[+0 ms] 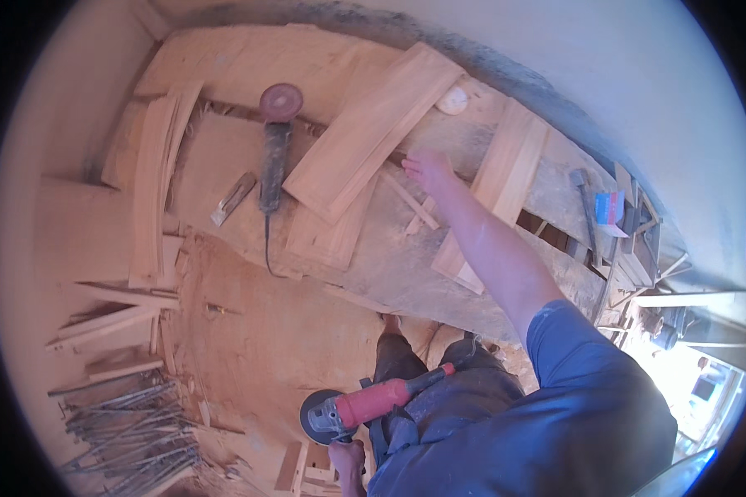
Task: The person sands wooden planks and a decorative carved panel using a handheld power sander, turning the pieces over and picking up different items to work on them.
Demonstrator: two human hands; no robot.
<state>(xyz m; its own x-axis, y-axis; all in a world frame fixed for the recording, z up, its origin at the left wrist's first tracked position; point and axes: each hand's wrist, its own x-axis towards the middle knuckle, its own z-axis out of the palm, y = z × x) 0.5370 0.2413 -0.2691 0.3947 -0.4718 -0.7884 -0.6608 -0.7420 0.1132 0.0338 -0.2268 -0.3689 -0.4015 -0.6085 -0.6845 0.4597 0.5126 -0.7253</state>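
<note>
My left hand (346, 457) is wrapped tightly around the red sander (375, 403), held on my side of the workbench (230, 161); my right hand (428, 171) extends beside a pale wooden panel (377, 128), fingers loosely bent, and whether they grip anything I cannot tell.

Bare counter (465, 135) lies just right of the right hand (428, 171); a wide panel (373, 128) blocks its left, boards (506, 166) farther right.
</note>
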